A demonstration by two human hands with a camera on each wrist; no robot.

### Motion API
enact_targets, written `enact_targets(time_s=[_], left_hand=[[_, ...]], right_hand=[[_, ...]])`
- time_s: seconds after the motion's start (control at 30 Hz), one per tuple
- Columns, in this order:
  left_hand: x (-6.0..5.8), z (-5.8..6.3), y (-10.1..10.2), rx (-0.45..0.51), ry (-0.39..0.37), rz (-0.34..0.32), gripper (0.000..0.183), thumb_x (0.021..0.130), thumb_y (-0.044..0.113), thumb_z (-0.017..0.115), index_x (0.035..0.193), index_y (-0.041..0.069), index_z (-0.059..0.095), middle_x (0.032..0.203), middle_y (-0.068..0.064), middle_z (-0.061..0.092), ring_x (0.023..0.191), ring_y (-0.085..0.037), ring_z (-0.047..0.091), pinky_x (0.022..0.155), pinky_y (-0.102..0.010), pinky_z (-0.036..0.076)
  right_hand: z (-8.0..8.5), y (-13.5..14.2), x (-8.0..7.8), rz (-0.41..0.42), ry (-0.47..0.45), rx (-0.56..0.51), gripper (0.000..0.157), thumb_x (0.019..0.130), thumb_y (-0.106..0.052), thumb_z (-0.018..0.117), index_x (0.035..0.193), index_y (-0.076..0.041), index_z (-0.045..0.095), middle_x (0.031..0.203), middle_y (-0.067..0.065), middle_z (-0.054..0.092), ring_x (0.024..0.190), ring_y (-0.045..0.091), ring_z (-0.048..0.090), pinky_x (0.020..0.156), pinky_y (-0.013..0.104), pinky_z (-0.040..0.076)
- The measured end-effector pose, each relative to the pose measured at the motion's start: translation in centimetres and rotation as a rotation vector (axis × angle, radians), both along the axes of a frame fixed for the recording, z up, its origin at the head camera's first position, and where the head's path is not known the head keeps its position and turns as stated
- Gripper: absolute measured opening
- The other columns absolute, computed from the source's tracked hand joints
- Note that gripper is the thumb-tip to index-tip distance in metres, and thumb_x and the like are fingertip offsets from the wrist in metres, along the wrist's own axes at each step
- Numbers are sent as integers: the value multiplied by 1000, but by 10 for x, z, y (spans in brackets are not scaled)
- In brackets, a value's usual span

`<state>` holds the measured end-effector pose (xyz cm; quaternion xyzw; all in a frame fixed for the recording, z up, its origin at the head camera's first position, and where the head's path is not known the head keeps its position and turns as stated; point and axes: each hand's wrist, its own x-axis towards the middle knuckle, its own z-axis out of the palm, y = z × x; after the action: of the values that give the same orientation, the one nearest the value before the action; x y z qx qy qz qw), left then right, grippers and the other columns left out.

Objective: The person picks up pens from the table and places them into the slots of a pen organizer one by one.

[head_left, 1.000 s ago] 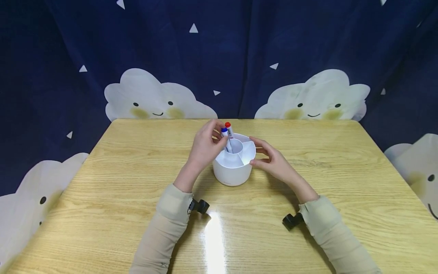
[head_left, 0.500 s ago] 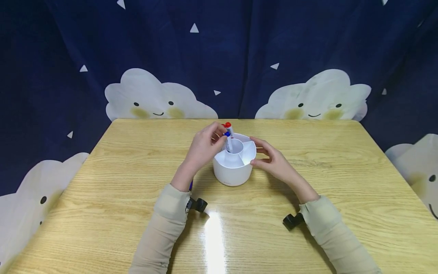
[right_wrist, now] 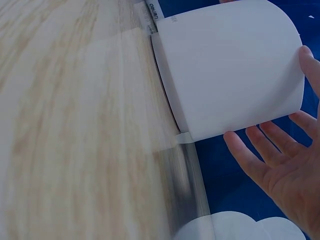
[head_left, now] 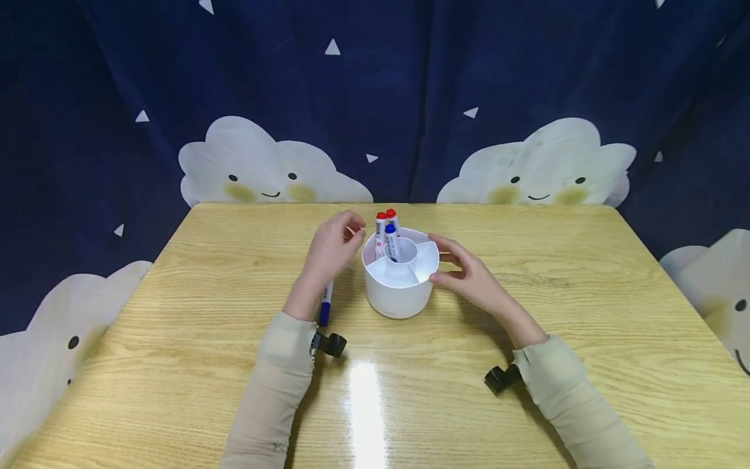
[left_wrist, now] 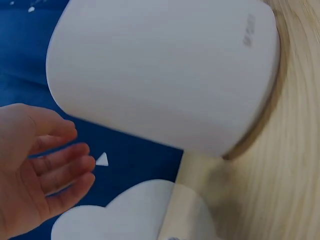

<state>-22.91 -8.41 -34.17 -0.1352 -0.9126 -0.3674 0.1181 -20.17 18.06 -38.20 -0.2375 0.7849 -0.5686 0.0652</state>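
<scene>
A white round pen holder (head_left: pixel 398 303) with a central cup and outer compartments stands on the table in the head view. A blue-capped marker (head_left: pixel 392 244) leans in the central cup. Two red-capped markers, one on the left (head_left: pixel 380 234) and one at the back (head_left: pixel 392 215), stand in it behind. My left hand (head_left: pixel 335 245) is just left of the rim, fingers loosely bent, holding nothing. My right hand (head_left: pixel 469 273) holds the holder's right side, thumb at the front rim and fingers farther back. The right wrist view shows these fingertips (right_wrist: pixel 231 136) along its wall.
Another blue-capped marker (head_left: pixel 325 305) lies on the wooden table (head_left: pixel 586 273) beside my left wrist, partly hidden by it. A dark blue curtain (head_left: pixel 404 98) with white clouds hangs behind the table's back edge.
My left hand has let go of the blue-capped marker, which now stands in the central cup, and has drawn back left. The lying marker has come into view. My right hand has stayed put.
</scene>
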Motion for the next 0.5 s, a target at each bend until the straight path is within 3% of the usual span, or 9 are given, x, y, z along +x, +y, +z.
enact_targets(time_s=[0.3, 0.5], left_hand=[[-10, -15, -14, -138, -157, 129, 36, 82, 13, 56, 117, 3, 52, 99, -13, 57, 85, -26, 56, 72, -37, 46], [-8, -23, -21, -243, -295, 146, 43, 80, 11, 56, 121, -2, 48, 111, -21, 52, 86, -30, 54, 73, -39, 48]], right_hand=[[3, 1, 1, -2, 4, 7, 67, 83, -15, 65, 141, -23, 32, 135, 6, 41, 122, 29, 42, 94, 40, 44], [16, -6, 11, 3, 0, 8, 67, 84, -9, 63, 142, -12, 29, 136, 13, 40, 122, 34, 41, 94, 41, 44]])
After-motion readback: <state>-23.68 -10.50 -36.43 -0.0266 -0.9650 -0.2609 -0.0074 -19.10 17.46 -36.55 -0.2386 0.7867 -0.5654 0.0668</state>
